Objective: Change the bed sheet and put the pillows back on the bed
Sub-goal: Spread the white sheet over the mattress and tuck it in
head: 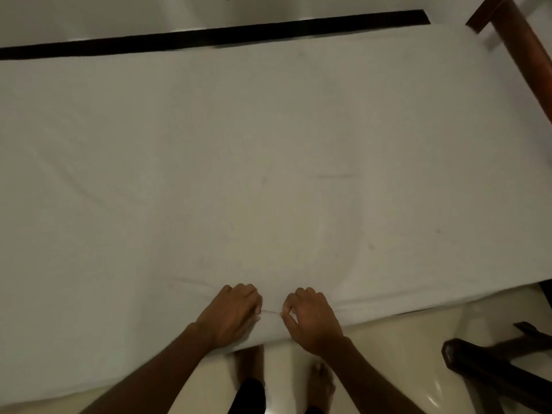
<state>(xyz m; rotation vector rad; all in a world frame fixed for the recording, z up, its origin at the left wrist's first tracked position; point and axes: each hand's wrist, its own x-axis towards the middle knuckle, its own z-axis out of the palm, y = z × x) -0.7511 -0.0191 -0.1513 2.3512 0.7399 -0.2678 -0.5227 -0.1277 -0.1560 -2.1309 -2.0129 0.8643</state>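
A person stands at the near edge of a bed, both hands bunching the white bed sheet (268,174) where it rolls over the side of the mattress. The left hand (236,313) curls its fingers into the cloth. The right hand (313,321), just beside it, pinches a fold between thumb and fingers. The sheet lies spread across the mattress, reaching the far edge and the wooden bed frame (525,55) at far right, with faint creases towards the left. The step in hand appears to be drawing the near edge taut for tucking. The next move likely calls for pushing the gathered cloth under the mattress, then working along the side. No pillows are in view.
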